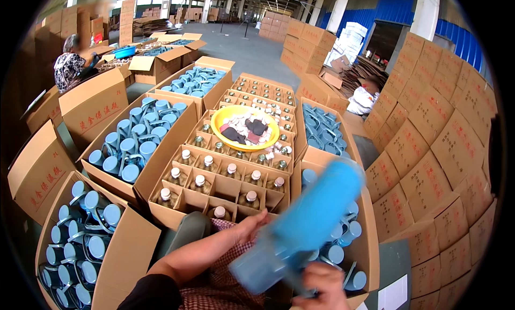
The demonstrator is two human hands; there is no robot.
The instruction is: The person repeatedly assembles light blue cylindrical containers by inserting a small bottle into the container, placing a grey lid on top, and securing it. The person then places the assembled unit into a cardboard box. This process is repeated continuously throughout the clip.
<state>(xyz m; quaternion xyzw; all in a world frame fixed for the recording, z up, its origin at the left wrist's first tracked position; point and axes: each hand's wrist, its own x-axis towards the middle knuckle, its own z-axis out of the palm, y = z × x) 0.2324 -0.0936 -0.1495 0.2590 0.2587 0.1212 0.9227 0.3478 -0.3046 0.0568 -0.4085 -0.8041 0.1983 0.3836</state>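
Right hand [321,285] is clamping the lower end of a blue bottle [300,229], motion-blurred and tilting up to the right above the box [370,245] of like bottles by the person's right knee; left hand [252,224] is lying against the bottle's side, fingers loosely spread, not closed on it. Bottle is looking light, stiff and smooth, likely slippery plastic, best gripped round the body. Ahead, a divided carton [225,186] of small capped bottles is carrying a yellow bowl [245,126] at its far middle.
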